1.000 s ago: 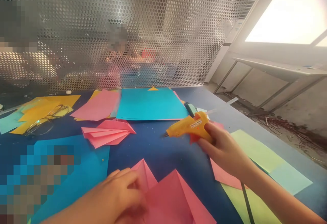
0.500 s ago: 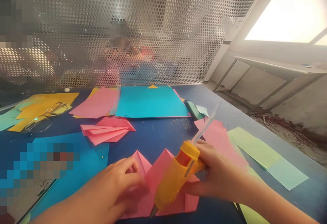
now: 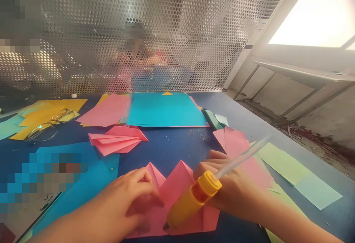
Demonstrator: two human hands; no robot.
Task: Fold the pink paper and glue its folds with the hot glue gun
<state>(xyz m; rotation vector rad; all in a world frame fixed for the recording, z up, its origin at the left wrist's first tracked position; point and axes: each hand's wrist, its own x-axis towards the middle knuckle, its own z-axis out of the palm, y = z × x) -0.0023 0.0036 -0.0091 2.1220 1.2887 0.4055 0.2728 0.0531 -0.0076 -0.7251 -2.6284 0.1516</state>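
My right hand (image 3: 227, 184) is closed around a yellow hot glue gun (image 3: 188, 202). A translucent glue stick (image 3: 244, 154) juts from its back end, up and to the right. The gun's dark nozzle points down-left and is at the lower part of a folded pink paper (image 3: 177, 187), near its bottom edge; whether it touches cannot be told. This paper has two peaked points on its upper edge. With bent fingers, my left hand (image 3: 135, 198) holds the paper's left side against the table; its fingertips are partly blurred.
Another folded pink paper (image 3: 119, 140) lies beyond my left hand. A large blue sheet (image 3: 166, 110), glasses (image 3: 47, 128), a green stapler-like object (image 3: 213, 119) and pale green strips (image 3: 288, 165) lie around the table. A perforated metal screen (image 3: 177, 32) rises behind; a blurred person shows through it.
My right hand has turned the glue gun, so its back end dips and the glue stick leans farther right. The nozzle stays near the same spot. My left hand has hardly moved.
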